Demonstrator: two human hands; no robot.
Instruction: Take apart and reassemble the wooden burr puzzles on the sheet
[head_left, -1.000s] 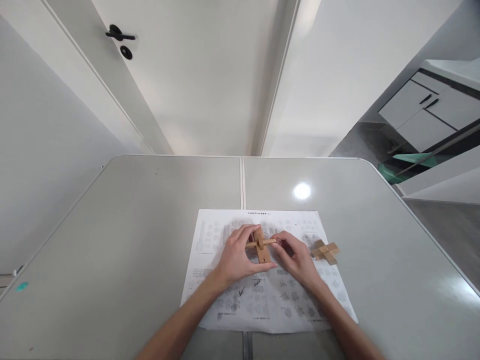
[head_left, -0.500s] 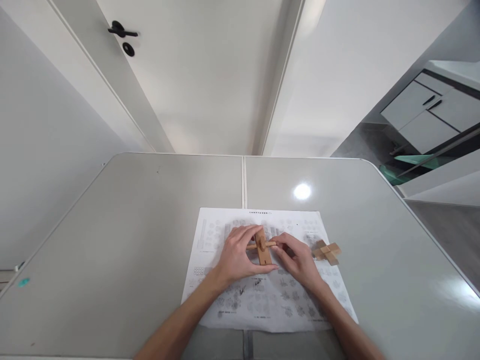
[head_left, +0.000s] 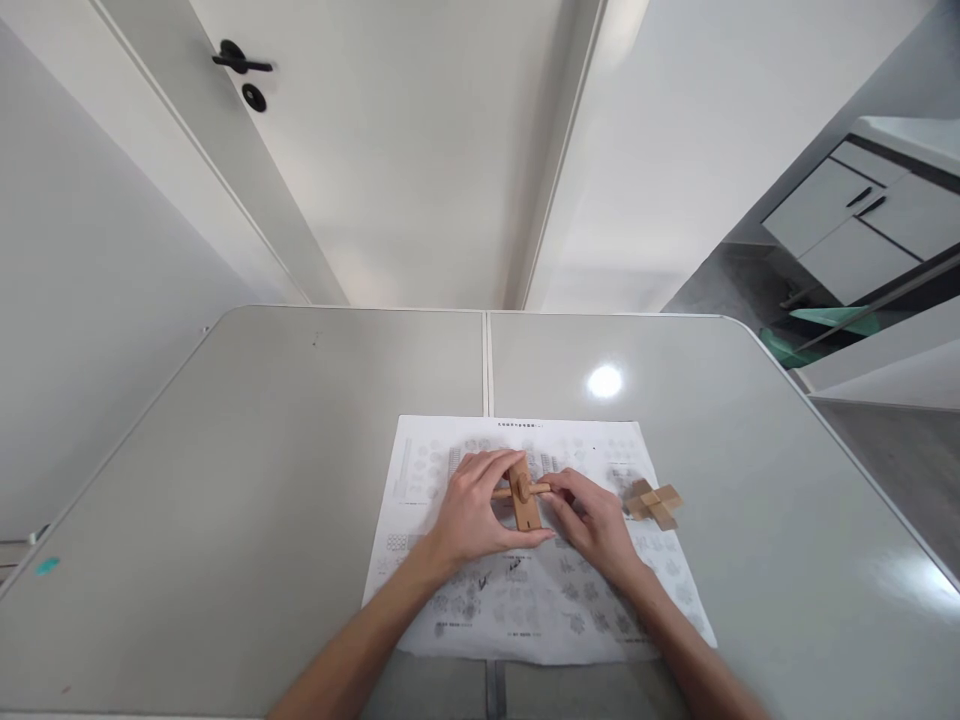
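My left hand [head_left: 471,508] grips a small flat wooden block [head_left: 529,516] by its two ends, thumb at the near end and fingers at the far end. A thin wooden stick [head_left: 538,489] passes crosswise at the block's middle, where a rounded wooden piece [head_left: 523,487] sits. The thumb and fingertips of my right hand [head_left: 592,512] pinch the stick's right end. To the right lies a cross-shaped wooden piece [head_left: 655,503], apart from both hands, on the edge of the printed paper sheet [head_left: 525,645].
The paper lies on a grey table [head_left: 262,480] with a seam [head_left: 488,365] down its middle. Beyond the table's far edge is a white door with a black handle [head_left: 241,62]. White cabinets [head_left: 855,220] stand at the right.
Both hands keep nearly the same hold. The wooden block and stick have shifted very slightly left, and the view has moved a little.
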